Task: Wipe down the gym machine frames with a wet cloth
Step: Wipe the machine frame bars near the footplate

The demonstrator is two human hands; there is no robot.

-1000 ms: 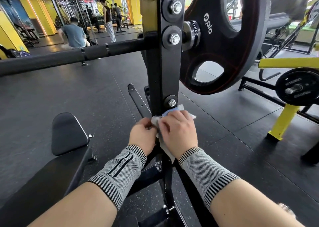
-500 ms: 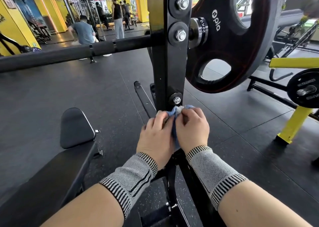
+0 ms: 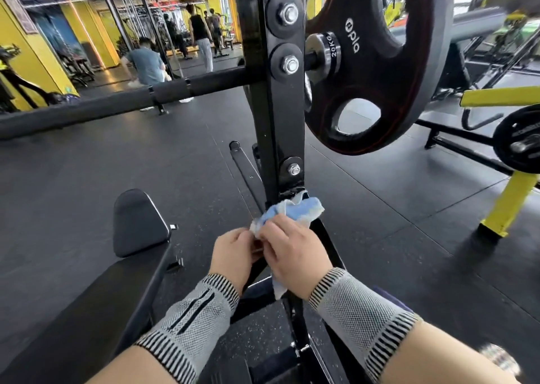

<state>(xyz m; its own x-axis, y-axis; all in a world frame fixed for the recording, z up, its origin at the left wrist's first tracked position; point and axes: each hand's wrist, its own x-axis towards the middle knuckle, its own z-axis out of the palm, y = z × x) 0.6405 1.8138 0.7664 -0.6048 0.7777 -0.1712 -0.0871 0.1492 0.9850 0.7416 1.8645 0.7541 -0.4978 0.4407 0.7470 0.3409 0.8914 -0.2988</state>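
A black upright frame post with three bolts rises in the middle of the head view. A blue and white cloth is bunched against the post just below its lowest bolt. My right hand grips the cloth from the near side. My left hand pinches the cloth's left end beside it. A strip of the cloth hangs down under my right wrist. Both wrists wear grey knit sleeves.
A black 20 kg weight plate hangs right of the post. A padded bar runs off to the left. A black bench pad lies at lower left. A yellow machine stands at right. People are at the far mirrors.
Both hands slid down the post and drew slightly back. The cloth's blue bunch now shows above my right hand instead of being covered by both hands.
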